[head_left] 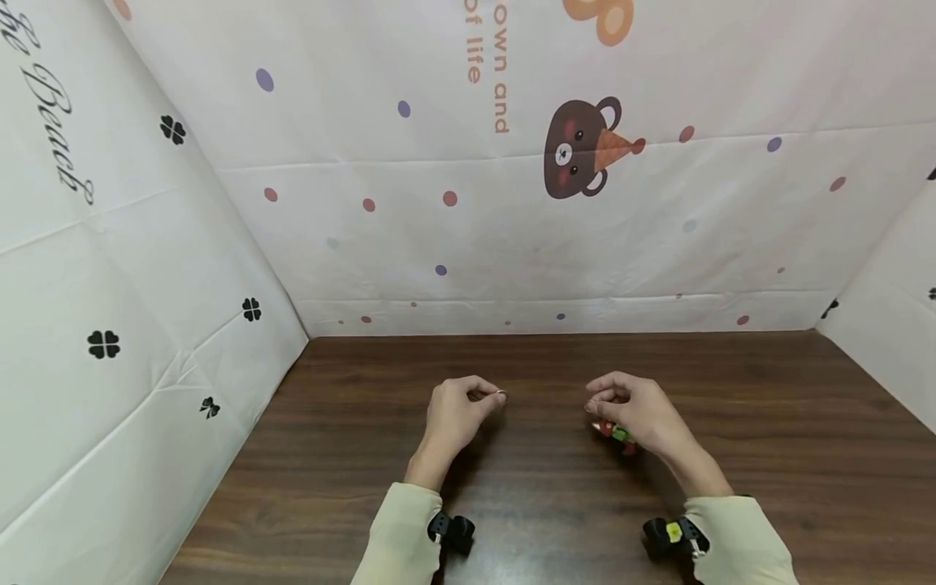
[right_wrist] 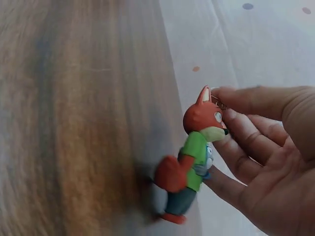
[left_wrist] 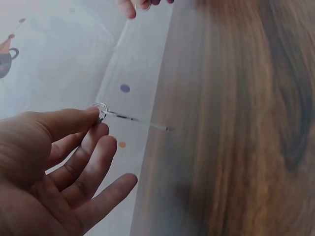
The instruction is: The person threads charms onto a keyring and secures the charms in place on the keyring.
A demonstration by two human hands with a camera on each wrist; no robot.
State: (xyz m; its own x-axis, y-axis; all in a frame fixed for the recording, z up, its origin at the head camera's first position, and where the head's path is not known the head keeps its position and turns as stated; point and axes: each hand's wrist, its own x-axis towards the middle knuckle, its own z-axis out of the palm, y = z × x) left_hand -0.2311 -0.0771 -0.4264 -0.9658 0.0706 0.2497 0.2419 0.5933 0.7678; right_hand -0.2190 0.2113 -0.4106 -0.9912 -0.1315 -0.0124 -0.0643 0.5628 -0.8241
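Observation:
Between thumb and index finger, my left hand pinches a small metal key ring. A thin chain hangs from that ring, blurred and slanting off to one side. Over on the right side, my right hand pinches a small metal piece at the top of a fox figurine. The fox has an orange-red head and tail, a green top and dark trousers; it dangles below the fingertips, above the wooden surface. Both hands are raised and apart from each other.
A dark wooden table lies under both hands. White printed cloth stands behind it, with another white sheet along the left and one on the right. Each wrist wears a black camera.

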